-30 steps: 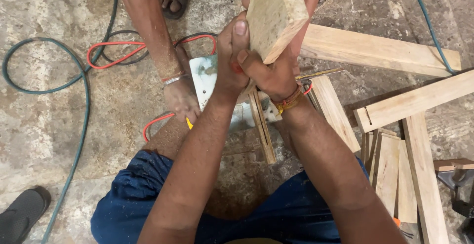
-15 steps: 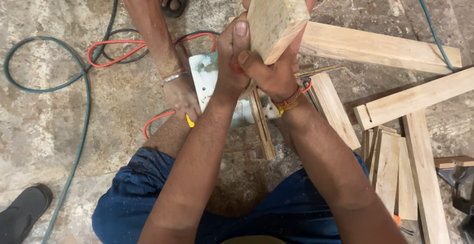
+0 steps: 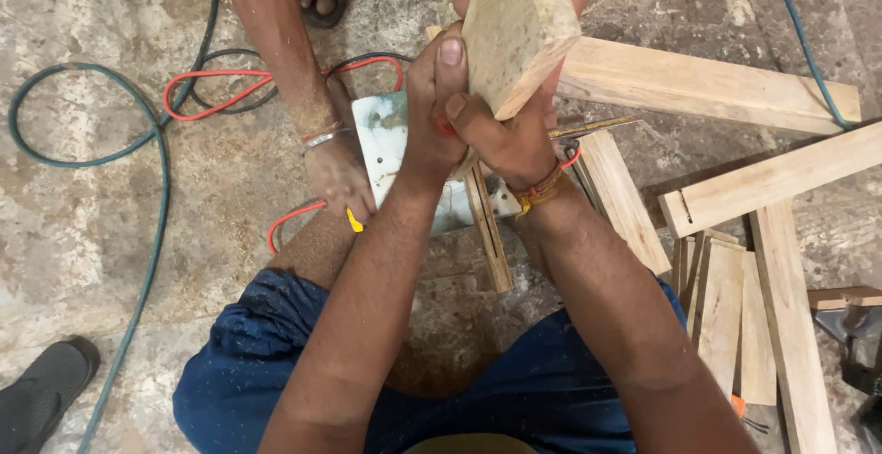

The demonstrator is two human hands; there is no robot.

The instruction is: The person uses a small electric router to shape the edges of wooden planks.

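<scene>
Pale rectangular wooden block [image 3: 516, 27] rises out of both hands toward the camera, so its long axis runs nearly along the line of sight and tilts slightly to the upper right; its lower part is hidden in the grip. The end face turned to the camera is rough-sawn, light tan and speckled with sawdust, with square corners and a straight grain showing on its right side. The left hand [image 3: 432, 114] is closed around the block's left side, thumb pressed flat up that side. The right hand [image 3: 501, 137], wearing an orange thread band at the wrist, is wrapped tight around the base from below and the right.

Under the hands, a white flat metal plate [image 3: 386, 137] lies on the mottled stone floor [image 3: 83, 233]. Another person's hand [image 3: 338, 174] with a thin metal bangle rests at the plate's left edge, touching a small yellow piece [image 3: 354, 221]. A red cable [image 3: 220, 82] and a green hose [image 3: 147, 141] loop across the floor at the left. Long pale wooden planks [image 3: 707, 86] lie toward the right edge of the floor, and short wooden slats [image 3: 735, 316] are stacked near its lower right corner. A black sandal [image 3: 41, 394] sits at the lower left corner.
</scene>
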